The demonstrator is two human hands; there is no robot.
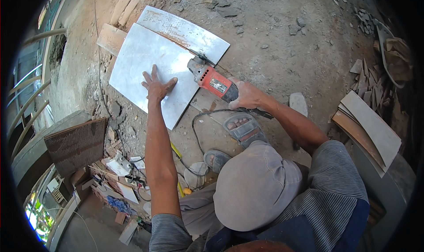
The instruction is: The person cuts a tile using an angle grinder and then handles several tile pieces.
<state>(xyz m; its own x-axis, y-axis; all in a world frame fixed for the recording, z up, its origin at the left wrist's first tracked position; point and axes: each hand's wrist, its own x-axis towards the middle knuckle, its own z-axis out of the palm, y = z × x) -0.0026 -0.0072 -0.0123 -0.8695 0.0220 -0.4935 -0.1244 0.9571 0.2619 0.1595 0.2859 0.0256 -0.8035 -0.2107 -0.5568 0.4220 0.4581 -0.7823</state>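
My left hand point(157, 85) lies with spread fingers on a large pale tile point(148, 53). A second pale tile point(176, 24) lies behind it, with a narrow gap between them. My right hand point(244, 94) grips a red and grey angle grinder point(212, 80) by its rear body. The grinder's head and blade sit at the right edge of the front tile, at that gap; whether the blade touches is hard to tell. A black cord point(198, 129) runs from the grinder across the ground. Boards point(107, 39) show under the tiles.
My sandalled feet point(240, 127) are just below the tiles. Cut tile pieces point(369, 126) are stacked at right, near broken shards point(366, 80). A brown ribbed panel point(75, 146), rubble and a yellow bar point(176, 149) lie at lower left. Curved rods point(28, 88) line the far left.
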